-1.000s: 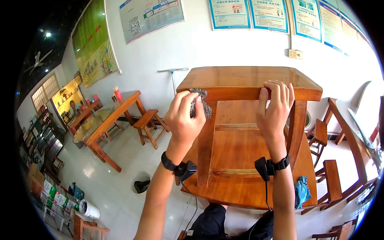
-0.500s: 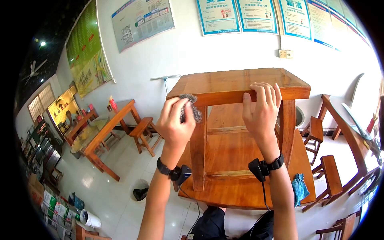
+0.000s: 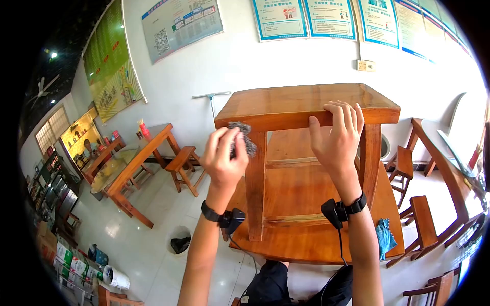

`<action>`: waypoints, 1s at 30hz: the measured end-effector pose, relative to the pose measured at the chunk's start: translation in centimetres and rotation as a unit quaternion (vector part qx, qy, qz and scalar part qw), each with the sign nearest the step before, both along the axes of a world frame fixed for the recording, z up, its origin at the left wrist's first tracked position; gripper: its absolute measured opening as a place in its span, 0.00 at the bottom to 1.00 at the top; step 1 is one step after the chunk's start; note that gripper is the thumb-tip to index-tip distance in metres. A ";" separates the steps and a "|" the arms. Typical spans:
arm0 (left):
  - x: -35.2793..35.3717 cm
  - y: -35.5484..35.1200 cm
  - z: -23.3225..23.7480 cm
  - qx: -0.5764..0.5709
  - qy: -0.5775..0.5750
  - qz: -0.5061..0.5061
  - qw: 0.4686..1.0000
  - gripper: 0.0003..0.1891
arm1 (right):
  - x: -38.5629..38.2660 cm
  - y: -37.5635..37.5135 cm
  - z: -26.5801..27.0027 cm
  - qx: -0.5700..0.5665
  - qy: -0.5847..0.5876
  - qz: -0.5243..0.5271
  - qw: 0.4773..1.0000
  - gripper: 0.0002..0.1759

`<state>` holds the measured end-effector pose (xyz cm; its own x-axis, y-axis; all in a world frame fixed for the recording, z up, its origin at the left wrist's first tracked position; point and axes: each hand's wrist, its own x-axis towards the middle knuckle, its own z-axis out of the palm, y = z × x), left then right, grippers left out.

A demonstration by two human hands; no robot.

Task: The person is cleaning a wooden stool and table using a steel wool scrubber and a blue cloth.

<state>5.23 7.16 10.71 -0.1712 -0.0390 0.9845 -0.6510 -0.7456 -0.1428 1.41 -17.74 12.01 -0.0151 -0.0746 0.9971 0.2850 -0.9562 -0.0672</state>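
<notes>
A varnished wooden stool (image 3: 306,101) stands upright on a wooden tabletop (image 3: 301,251), its seat edge facing me. My left hand (image 3: 224,155) is closed around a grey, wiry steel wool scrubber (image 3: 240,131), at the seat's left corner beside the left front leg (image 3: 255,199). At the right part of the front edge, my right hand (image 3: 337,137) rests with its fingers extended over the edge and the thumb apart. Nothing shows in that hand. A blue cloth (image 3: 385,238) lies at the tabletop's right edge.
Wooden tables and stools (image 3: 184,166) stand to the left, and a bench (image 3: 422,222) to the right. A bin with a black bag (image 3: 179,244) is on the floor. Behind is a white wall (image 3: 286,64) with posters. Cables hang from both wrist straps.
The view has shifted slightly. My right hand sits slightly farther right in view, still at the stool's edge. The left hand stays closed on the scrubber at the left corner.
</notes>
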 end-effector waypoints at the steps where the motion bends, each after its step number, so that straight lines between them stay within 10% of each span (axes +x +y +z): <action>1: 0.0 0.4 0.3 -0.024 0.014 -0.006 1.000 0.07 | 0.1 0.0 -0.1 -0.003 -0.004 0.000 1.000 0.19; 19: -1.7 1.0 -2.5 0.023 0.071 0.008 0.997 0.08 | 0.3 -0.1 0.0 -0.010 -0.023 0.011 1.000 0.19; 30: -5.1 0.6 -0.6 -0.030 0.128 -0.169 0.977 0.10 | 0.2 -1.7 0.6 -0.053 -0.045 0.022 0.997 0.18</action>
